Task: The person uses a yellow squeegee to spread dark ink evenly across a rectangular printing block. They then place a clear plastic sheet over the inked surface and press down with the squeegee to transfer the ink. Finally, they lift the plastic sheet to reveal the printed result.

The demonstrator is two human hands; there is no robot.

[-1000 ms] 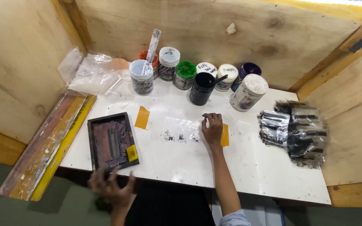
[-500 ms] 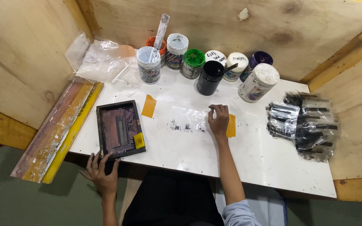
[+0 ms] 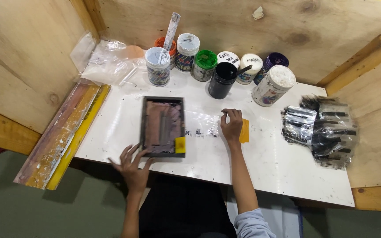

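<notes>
A small dark-framed printing screen [image 3: 162,127] with a yellow tab on its near right corner lies flat on the white table [image 3: 270,167]. My left hand [image 3: 131,165] is at the table's near edge, its spread fingertips touching the frame's near left corner. Right of the frame lies a clear film [image 3: 201,125] with small dark marks. My right hand [image 3: 232,125] has its fingertips bunched on the film's right edge, pinning it down. A yellow tape piece [image 3: 244,131] shows beside that hand.
Several paint jars stand along the back, among them a black jar [image 3: 222,80] with a stick and a white-lidded jar [image 3: 273,86]. A pile of black and clear packets [image 3: 320,130] lies at the right. Crumpled plastic [image 3: 106,66] and wooden squeegees [image 3: 60,139] are at the left.
The screen frame has slid right, next to the clear film, and now covers the left yellow tab. My left hand has come up to the frame's near edge. My right hand stayed put.
</notes>
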